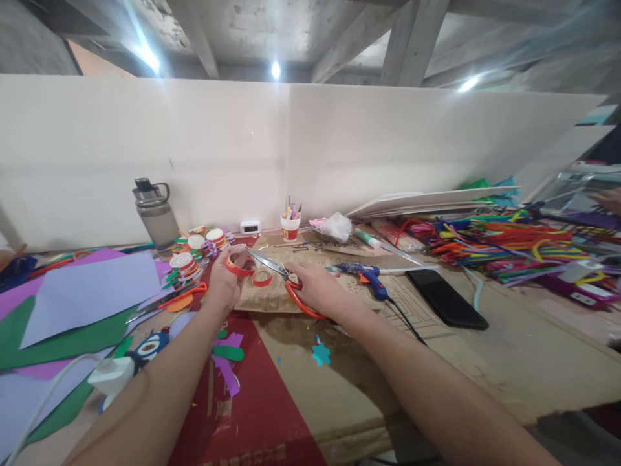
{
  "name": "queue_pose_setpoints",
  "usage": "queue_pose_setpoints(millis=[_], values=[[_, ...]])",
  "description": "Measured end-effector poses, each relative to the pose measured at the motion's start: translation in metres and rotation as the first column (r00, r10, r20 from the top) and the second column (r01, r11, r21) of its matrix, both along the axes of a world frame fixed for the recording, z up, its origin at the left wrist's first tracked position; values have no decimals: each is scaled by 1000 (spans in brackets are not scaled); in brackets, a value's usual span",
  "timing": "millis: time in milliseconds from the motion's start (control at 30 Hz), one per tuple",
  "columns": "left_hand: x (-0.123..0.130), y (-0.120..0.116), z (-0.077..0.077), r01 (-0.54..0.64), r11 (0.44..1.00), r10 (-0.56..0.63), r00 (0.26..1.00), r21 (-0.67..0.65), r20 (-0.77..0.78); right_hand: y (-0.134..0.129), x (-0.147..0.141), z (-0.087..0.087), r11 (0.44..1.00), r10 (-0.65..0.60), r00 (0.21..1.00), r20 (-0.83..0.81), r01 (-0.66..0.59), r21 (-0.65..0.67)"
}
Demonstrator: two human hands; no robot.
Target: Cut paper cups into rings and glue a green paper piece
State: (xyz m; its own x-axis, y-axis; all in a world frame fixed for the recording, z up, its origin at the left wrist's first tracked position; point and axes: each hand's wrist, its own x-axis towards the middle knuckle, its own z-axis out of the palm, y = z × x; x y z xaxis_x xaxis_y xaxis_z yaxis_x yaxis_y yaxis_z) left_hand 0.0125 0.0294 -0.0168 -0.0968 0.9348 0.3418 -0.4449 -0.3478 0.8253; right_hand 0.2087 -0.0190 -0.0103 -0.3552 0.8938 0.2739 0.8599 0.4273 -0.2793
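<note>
1. Red ring [239,268], perhaps paper, sits in your left hand [224,283], thumb and fingers closed about its band, above the cardboard [514,349] that covers the tabletop.
2. Your right hand [313,285] is wrapped around the orange handles of the scissors [280,268]; their blades point toward your left hand, though blur hides whether the tips touch the ring.
3. Between your hands, a second red band [262,282] lies on the cardboard.
4. Right of your right hand are a blue glue gun [374,282] and a black smartphone [446,299].
5. Nearer you lies a teal flower-shaped cutout [321,354].
</note>
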Motion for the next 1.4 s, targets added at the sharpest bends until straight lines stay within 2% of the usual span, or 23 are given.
queue_pose_setpoints(millis=[133, 300, 400, 500, 600, 700, 800, 933, 1033, 1100, 1200, 1300, 1400], values=[[-3, 4, -3, 28, 999, -27, 999, 27, -25, 1, 1, -2, 1000, 13, 1000, -4, -13, -1], [-6, 5, -7, 34, 999, -32, 998, 40, -49, 5, 2, -6, 999, 18, 993, -115, -12, 49], [-5, 4, -9, 49, 997, -43, 994, 62, -99, 8, 3, -8, 998, -66, 988, -142, 67, 1], [-4, 7, -16, 46, 997, -37, 992, 69, -123, 11, 5, -9, 973, -219, 973, -72, 213, -88], [-7, 13, -27, -8, 1000, 13, 980, 25, -198, 14, 7, -11, 938, -325, 946, 21, 325, -125], [-11, 17, -34, -97, 995, 84, 949, -29, -304, 15, 8, -13, 935, -333, 941, 56, 337, -114], [-12, 16, -34, -204, 977, 164, 907, -64, -387, 16, 7, -15, 937, -318, 943, 96, 328, -120], [-10, 14, -30, -305, 952, 262, 841, -15, -473, 14, 6, -16, 949, -263, 952, 156, 284, -134], [-8, 12, -31, -332, 942, 314, 820, 49, -478, 12, 7, -14, 961, -252, 954, 165, 267, -74], [-8, 11, -32, -324, 940, 331, 800, 105, -500, 12, 7, -11, 967, -255, 962, 96, 256, 3], [-5, 7, -32, -271, 938, 345, 756, 215, -556, 14, 5, -9, 991, -122, 967, -222, 130, 22], [-2, 1, -29, -149, 940, 315, 725, 307, -612, 17, 0, -12, 994, 12, 826, -563, -70, -81], [1, -3, -26, -21, 930, 275, 701, 366, -658, 18, -4, -15, 978, 30, 746, -665, -160, -136]])
